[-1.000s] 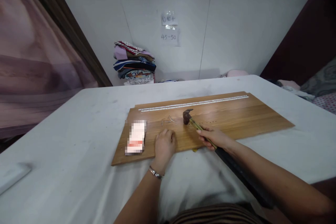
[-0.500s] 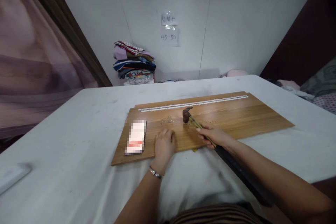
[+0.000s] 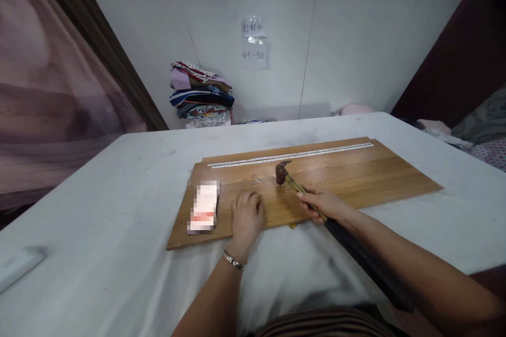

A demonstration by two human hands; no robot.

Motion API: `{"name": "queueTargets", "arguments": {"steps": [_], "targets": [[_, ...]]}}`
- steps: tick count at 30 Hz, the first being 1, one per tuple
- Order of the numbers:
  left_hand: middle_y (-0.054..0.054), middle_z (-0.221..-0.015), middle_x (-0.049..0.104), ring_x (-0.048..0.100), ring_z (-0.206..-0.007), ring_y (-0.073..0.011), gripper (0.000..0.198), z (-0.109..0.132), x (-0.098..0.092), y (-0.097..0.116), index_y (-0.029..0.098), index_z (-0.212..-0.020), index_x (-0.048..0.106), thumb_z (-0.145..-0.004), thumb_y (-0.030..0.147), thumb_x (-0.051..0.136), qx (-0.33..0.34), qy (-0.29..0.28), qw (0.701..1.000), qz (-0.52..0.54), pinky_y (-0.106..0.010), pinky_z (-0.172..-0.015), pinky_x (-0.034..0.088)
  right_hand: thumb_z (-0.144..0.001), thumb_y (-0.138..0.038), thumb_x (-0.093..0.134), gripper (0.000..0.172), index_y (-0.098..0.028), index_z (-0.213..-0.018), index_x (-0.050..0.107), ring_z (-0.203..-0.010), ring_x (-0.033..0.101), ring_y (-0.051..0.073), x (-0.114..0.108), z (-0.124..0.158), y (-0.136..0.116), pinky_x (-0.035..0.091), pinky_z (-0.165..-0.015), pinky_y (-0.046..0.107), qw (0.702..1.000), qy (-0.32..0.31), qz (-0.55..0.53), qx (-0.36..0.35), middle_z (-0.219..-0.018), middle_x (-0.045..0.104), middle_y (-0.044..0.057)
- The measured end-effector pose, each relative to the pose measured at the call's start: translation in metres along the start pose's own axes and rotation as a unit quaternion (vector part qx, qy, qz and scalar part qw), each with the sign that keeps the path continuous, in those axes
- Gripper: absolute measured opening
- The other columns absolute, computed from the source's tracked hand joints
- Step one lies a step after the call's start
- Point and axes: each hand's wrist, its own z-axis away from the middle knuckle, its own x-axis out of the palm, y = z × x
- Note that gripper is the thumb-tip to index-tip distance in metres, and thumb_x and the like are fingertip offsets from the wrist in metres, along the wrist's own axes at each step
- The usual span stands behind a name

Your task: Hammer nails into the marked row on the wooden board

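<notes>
A wooden board (image 3: pixel 348 168) lies on the white-covered table. My right hand (image 3: pixel 318 202) is wrapped round the hammer (image 3: pixel 294 184), gripping it partway along its shaft. The hammer's rusty head is at the board's middle, and its black handle reaches back under my right forearm. My left hand (image 3: pixel 247 213) rests on the board near its front edge, palm down, with its fingers bent and slightly apart, and nothing shows in it. Several loose nails (image 3: pixel 253 182) lie just beyond its fingertips. Small dark marks dot the board right of the hammer head.
A blurred-out packet (image 3: pixel 204 206) lies on the board's left end. Two white strips (image 3: pixel 292 156) run along its far edge. Folded clothes (image 3: pixel 202 96) are stacked behind the table (image 3: pixel 90 184). A white object (image 3: pixel 19 266) is at the far left, and paper signs (image 3: pixel 255 55) hang on the wall.
The fingers of my left hand have shifted slightly and spread a little on the board. My right hand and the hammer have hardly moved.
</notes>
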Motion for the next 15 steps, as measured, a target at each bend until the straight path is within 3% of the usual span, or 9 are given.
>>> {"name": "queueTargets", "arguments": {"steps": [15], "targets": [[-0.006, -0.105, 0.067, 0.057, -0.103, -0.0222, 0.018, 0.0002, -0.0003, -0.0003, 0.020, -0.088, 0.068, -0.085, 0.015, 0.052, 0.000, -0.003, 1.000, 0.014, -0.040, -0.095, 0.040, -0.069, -0.048, 0.073, 0.040, -0.023, -0.085, 0.046, -0.034, 0.034, 0.002, -0.0010, 0.0007, 0.0018, 0.024, -0.030, 0.015, 1.000, 0.005, 0.000, 0.024, -0.060, 0.047, -0.010]]}}
